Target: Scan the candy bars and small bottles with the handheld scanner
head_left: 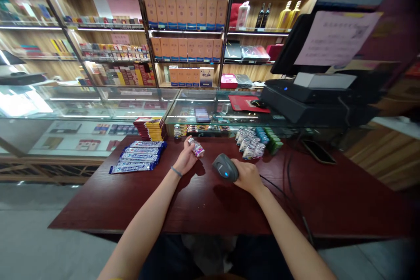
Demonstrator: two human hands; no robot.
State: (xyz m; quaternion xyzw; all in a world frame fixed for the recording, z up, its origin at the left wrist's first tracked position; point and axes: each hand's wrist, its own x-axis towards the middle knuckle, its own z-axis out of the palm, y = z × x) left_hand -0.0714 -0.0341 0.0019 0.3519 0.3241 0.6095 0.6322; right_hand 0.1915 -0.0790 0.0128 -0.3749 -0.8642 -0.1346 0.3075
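Note:
My left hand point(185, 159) is closed around a small clear bottle point(197, 147) with a pink label, tilted toward the right over the dark red counter point(138, 201). My right hand point(247, 176) grips a dark grey handheld barcode scanner point(225, 167) whose head, with a blue light, points left toward the bottle. The scanner's cable point(288, 197) trails to the right across the counter. Bottle and scanner are a short gap apart.
Several small bottles point(250, 145) cluster behind the scanner, beside green and blue capped ones point(269, 138). Blue gum packs point(138, 156) and a red-yellow stack point(151, 127) lie left. A phone point(317, 152) lies right. A register point(311, 96) sits on the glass case point(210, 113).

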